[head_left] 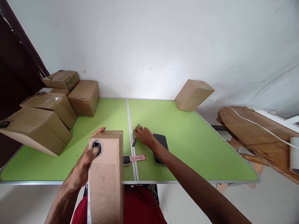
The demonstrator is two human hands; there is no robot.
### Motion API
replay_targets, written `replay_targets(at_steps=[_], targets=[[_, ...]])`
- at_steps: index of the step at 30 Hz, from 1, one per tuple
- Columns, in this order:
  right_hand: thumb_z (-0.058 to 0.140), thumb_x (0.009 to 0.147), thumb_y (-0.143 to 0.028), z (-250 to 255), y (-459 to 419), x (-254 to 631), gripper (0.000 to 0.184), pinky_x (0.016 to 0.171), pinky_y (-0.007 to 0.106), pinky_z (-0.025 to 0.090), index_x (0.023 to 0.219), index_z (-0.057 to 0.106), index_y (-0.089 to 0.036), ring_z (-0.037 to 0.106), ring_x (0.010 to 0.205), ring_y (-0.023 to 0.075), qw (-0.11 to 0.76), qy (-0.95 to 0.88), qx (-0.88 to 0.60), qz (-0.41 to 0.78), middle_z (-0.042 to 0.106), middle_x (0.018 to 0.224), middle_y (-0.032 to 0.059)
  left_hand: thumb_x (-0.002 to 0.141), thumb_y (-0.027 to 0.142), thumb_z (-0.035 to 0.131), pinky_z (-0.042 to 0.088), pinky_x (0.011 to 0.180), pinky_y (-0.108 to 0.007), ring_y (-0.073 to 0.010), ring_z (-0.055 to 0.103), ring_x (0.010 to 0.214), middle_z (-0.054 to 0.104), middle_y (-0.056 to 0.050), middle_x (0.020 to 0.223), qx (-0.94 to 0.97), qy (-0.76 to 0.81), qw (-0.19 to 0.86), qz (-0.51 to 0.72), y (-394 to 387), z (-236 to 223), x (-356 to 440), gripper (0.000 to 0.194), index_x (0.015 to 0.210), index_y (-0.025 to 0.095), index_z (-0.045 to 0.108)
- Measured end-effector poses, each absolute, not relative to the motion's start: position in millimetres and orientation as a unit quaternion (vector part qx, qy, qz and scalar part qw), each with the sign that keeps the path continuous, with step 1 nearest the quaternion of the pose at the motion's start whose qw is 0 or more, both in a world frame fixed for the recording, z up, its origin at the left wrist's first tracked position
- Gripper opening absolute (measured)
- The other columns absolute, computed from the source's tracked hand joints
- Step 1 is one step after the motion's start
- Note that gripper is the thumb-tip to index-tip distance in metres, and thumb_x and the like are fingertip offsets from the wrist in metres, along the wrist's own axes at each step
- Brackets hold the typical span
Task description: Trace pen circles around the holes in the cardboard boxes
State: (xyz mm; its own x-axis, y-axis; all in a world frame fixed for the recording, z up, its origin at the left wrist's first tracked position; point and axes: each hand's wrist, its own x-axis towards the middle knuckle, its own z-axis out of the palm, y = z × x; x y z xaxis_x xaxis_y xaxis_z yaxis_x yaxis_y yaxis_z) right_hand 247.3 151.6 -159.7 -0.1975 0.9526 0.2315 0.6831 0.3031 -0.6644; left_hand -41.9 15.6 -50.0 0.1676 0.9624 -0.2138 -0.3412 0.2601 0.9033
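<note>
Cardboard box (106, 180) across near table edge (198, 181), left hand (81, 165) clamped on it, thumb at its hole (96, 144). Right hand (145, 136) apart, fingers on dark pen (134, 143); can't tell if gripped. Green tabletop (201, 152): room between phone (160, 139) and right edge (220, 137).
</note>
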Motion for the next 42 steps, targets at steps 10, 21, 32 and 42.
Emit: replay_targets(at_steps=[10,21,32,42], targets=[[0.068,0.103,-0.037,-70,142,297,0.021,0.057,0.03,0.056,0.089,0.063,-0.022,0.067,0.06,0.0164,0.533,-0.624,-0.553,0.142,0.066,0.071,-0.0025,0.072,0.065,0.09,0.039,0.129,-0.072,-0.0566,0.032,0.166,0.059,-0.011,0.169,0.449,0.467,0.645,0.405,-4,-39,-47,0.125,0.178,0.035,0.03],[0.08,0.092,-0.017,14,-2,202,0.008,0.068,0.04,0.067,0.098,0.077,-0.021,0.078,0.073,0.0219,0.799,-0.505,-0.301,0.129,0.074,0.082,-0.0005,0.078,0.051,0.094,0.037,0.132,-0.067,-0.0477,0.037,0.165,0.049,-0.012,0.174,0.478,0.399,0.612,0.488,4,-9,23,0.132,0.181,0.038,0.012],[0.067,0.095,-0.003,14,-23,179,0.029,0.084,0.051,0.068,0.114,0.079,-0.021,0.082,0.095,0.0297,0.713,-0.614,-0.337,-0.02,0.082,0.094,0.0021,0.083,0.04,0.091,0.032,0.135,-0.065,-0.0437,0.046,0.16,0.057,-0.01,0.167,0.471,0.33,0.64,0.51,-8,0,28,0.124,0.18,0.037,0.013],[0.072,0.097,-0.007,18,-31,191,0.025,0.081,0.045,0.068,0.115,0.081,-0.021,0.082,0.101,0.0309,0.643,-0.669,-0.372,-0.01,0.084,0.101,0.0035,0.077,0.034,0.093,0.027,0.138,-0.068,-0.0443,0.037,0.164,0.044,-0.01,0.175,0.527,0.345,0.571,0.527,-7,-7,31,0.129,0.179,0.037,0.014]])
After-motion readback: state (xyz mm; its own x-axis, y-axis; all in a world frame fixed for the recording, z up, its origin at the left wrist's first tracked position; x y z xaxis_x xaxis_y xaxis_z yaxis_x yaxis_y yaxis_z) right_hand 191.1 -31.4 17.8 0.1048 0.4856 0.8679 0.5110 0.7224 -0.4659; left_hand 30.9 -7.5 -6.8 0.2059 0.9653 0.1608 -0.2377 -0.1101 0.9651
